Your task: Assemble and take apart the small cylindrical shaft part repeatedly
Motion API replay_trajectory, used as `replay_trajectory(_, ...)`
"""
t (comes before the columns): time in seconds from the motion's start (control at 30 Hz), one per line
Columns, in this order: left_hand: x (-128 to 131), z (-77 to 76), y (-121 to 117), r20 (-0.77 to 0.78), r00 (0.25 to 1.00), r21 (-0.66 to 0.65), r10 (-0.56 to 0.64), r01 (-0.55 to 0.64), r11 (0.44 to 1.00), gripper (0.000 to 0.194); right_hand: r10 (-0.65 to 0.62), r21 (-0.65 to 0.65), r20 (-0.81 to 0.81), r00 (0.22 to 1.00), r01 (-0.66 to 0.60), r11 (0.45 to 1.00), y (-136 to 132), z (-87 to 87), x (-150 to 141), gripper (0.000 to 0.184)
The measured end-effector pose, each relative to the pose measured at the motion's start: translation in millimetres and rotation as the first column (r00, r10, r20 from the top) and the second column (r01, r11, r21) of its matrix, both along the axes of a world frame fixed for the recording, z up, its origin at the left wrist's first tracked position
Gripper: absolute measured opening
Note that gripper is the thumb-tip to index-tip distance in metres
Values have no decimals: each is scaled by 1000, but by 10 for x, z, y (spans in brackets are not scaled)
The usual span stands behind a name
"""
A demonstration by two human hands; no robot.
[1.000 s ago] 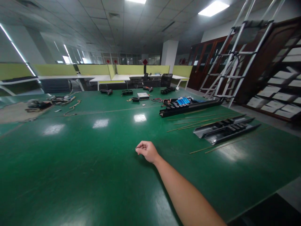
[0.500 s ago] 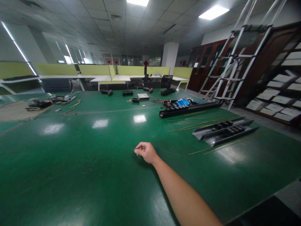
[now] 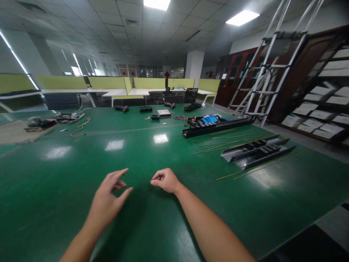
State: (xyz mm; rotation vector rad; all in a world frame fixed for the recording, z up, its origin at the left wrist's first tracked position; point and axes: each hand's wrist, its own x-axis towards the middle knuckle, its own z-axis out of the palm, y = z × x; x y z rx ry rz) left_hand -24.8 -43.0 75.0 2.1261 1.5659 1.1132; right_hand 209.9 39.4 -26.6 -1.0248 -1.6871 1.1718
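My right hand (image 3: pixel 165 180) is just above the middle of the green tabletop (image 3: pixel 141 153). Its thumb and forefinger are pinched on a tiny dark object (image 3: pixel 152 179), too small to name. To its left, my left hand (image 3: pixel 110 194) hovers over the table with thumb and fingers spread apart and nothing between them. A short gap separates the two hands.
Black metal channels (image 3: pixel 261 154) and thin yellowish rods (image 3: pixel 207 150) lie at the right. Behind them a longer black channel (image 3: pixel 218 127) stands by a blue item (image 3: pixel 209 119). Toward the far edge are a white box (image 3: pixel 164 113) and power tools. A ladder (image 3: pixel 265 72) rises beyond.
My left hand has come into view from the lower left, fingers spread. My right hand has shifted slightly left and down in the view, still pinched.
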Motion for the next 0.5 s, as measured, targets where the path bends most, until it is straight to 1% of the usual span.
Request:
replay_trajectory(0.03,182,-56,101,-55,994,-16,-94,93,996,52,13,-4,1,1000,-13,1000,-3,15,5,25)
replay_trajectory(0.1,493,-165,257,-149,966,-47,-211,206,977,47,34,-2,8,999,-34,999,-3,39,16,22)
replay_trajectory(0.17,694,-253,353,-202,945,-69,-258,249,966,36,44,-7,-9,999,-45,999,3,46,23,22)
replay_trajectory(0.23,779,-315,406,-225,939,-82,-262,249,965,26,46,-21,-27,999,-46,999,10,40,25,23)
replay_trajectory(0.3,756,-353,425,-242,939,-95,-244,227,969,22,47,-31,-27,999,-48,998,12,37,25,26)
replay_trajectory(0.37,622,-361,403,-259,941,-97,-217,198,975,22,50,-43,-22,999,-51,998,4,50,24,30)
replay_trajectory(0.43,384,-333,330,-261,954,-74,-148,133,988,24,51,-62,-22,998,-53,997,-8,77,25,34)
replay_trajectory(0.5,88,-266,212,-232,973,-17,-12,9,1000,31,47,-77,-27,999,-49,996,-18,106,28,36)
